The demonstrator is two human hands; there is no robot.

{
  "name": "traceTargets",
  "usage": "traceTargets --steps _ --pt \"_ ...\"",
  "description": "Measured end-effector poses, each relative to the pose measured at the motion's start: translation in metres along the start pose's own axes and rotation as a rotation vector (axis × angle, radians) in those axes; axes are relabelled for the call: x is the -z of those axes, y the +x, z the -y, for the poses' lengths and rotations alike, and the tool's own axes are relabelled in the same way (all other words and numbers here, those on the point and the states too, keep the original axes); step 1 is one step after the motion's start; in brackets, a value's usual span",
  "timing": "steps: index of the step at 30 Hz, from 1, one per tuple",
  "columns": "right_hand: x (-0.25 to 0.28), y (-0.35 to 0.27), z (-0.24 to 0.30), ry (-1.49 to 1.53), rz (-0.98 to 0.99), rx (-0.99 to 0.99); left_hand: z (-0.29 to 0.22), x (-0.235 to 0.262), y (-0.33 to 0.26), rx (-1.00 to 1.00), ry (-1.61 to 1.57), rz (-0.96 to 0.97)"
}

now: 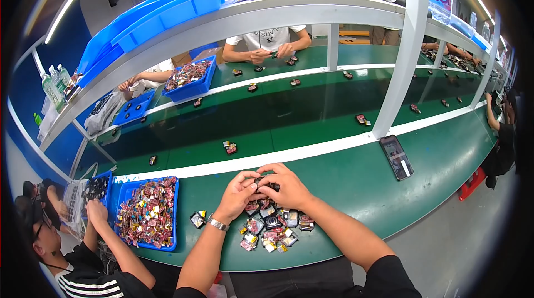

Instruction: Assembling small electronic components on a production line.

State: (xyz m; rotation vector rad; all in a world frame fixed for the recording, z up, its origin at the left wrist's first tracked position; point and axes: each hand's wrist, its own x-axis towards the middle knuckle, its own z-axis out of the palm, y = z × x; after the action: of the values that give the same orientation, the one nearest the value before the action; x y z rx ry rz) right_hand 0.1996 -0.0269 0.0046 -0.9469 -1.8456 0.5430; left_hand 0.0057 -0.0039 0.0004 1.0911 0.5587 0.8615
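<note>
Left hand [236, 195] and right hand [287, 188], both mine, pinch one small dark part [260, 183] between them, near piled modules [272, 222] on the green counter [350, 192]; dark lettering [265, 35] marks a white shirt [245, 41] opposite, any module print too small to read.

Dark phone [396, 157] lies on the green tabletop [439, 159], just beside a pale upright post [401, 70]. Blue trays [167, 21] sit stacked on the raised shelf [361, 15]. Clear bottles [52, 92] cluster at far left. Red stool [471, 184] stands on grey floor [445, 242], right. Tube light [71, 4] glows, upper left. Person in white shirt [269, 38] is across the tabletop.
</note>
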Motion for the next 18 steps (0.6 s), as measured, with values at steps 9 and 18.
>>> traceTargets --steps 9,18 --pt "-0.003 -0.001 0.003 -0.014 -0.019 -0.029 0.001 0.002 -0.001 0.011 -0.032 -0.009" --pt "-0.015 -0.004 0.012 -0.138 -0.122 0.016 0.001 0.006 -0.002 -0.010 -0.037 0.013"
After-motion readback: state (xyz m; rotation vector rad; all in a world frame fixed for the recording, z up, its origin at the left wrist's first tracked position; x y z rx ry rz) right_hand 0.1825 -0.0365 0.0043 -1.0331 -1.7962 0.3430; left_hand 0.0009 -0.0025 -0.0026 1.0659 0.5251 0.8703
